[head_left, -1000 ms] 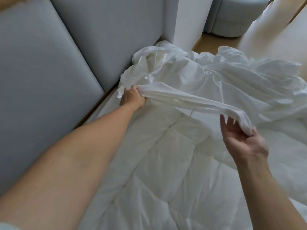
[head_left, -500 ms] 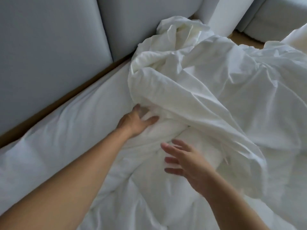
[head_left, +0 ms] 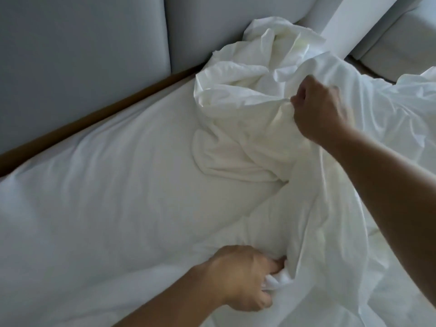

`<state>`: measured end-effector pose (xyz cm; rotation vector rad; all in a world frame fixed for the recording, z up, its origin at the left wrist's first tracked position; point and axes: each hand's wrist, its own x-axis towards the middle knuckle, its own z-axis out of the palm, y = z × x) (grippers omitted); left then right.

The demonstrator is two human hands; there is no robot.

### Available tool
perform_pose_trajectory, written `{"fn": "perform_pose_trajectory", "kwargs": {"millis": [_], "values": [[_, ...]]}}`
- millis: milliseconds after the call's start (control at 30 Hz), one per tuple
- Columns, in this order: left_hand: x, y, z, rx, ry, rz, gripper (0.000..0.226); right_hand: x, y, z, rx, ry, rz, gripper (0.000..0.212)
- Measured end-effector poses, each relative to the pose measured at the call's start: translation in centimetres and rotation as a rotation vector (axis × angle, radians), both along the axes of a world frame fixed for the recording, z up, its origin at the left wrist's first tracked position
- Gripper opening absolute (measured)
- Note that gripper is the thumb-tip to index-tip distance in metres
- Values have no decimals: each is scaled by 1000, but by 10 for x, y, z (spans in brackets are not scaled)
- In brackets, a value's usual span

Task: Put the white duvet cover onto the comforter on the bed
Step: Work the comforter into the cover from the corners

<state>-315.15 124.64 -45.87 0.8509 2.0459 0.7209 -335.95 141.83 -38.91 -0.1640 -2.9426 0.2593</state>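
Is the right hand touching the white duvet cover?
Touching. The head view shows the right hand with its fingers curled, gripping a raised fold of the duvet cover.

The bed (head_left: 106, 197), under a smooth white sheet, spreads out left of both grips. A crumpled white duvet cover (head_left: 245, 95) lies heaped on it beneath the right grip (head_left: 320, 109), its folds trailing down to the left grip (head_left: 238, 277).

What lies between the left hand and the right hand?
In the head view, only rumpled white duvet cover lies between left hand and right hand.
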Motion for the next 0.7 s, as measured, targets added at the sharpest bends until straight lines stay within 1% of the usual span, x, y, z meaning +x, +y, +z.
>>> {"fn": "perform_pose_trajectory", "kwargs": {"millis": [33, 67, 100, 133, 167, 200, 233, 267, 300, 333, 367, 400, 433, 467, 500, 533, 600, 700], "values": [[0, 0, -1, 22, -37, 36, 43, -4, 4, 2, -129, -49, -17, 14], [-2, -1, -3, 35, -63, 59, 42, -6, 7, 4, -247, -44, -23, 12], [-4, -2, -4, 44, -80, 71, 41, -5, 10, 8, -324, 3, -17, 12], [-6, -4, -4, 55, -95, 81, 38, -1, 12, 14, -365, 37, 15, 17], [-10, -6, -2, 74, -108, 94, 33, 4, 14, 22, -362, 23, 69, 29], [-17, -7, 0, 92, -103, 103, 26, 10, 17, 30, -312, -54, 122, 46], [-26, -7, 2, 106, -82, 103, 22, 14, 20, 39, -194, -189, 165, 61], [-36, -4, 5, 122, -64, 104, 22, 18, 23, 46, -38, -339, 201, 68], [-47, -1, 9, 142, -51, 116, 25, 22, 25, 51, 125, -455, 223, 66], [-60, 5, 14, 165, -18, 142, 31, 25, 27, 53, 239, -492, 247, 55], [-74, 11, 18, 175, 66, 168, 32, 28, 28, 55, 284, -429, 277, 35], [-91, 19, 21, 138, 208, 178, 31, 31, 26, 58, 275, -309, 308, 16], [-108, 27, 22, 48, 404, 163, 30, 35, 24, 59, 251, -168, 330, 11], [-126, 33, 24, -85, 614, 135, 34, 40, 21, 59, 227, -39, 340, 15], [-143, 36, 26, -238, 790, 116, 42, 44, 19, 59, 199, 47, 342, 20], [-158, 36, 30, -377, 913, 107, 50, 48, 18, 59, 165, 107, 340, 25], [-176, 32, 38, -554, 1079, 61, 57, 55, 20, 57, 110, 164, 314, 33], [-174, 24, 43, -705, 1243, -110, 51, 63, 27, 51, 63, 212, 204, 41]]}}
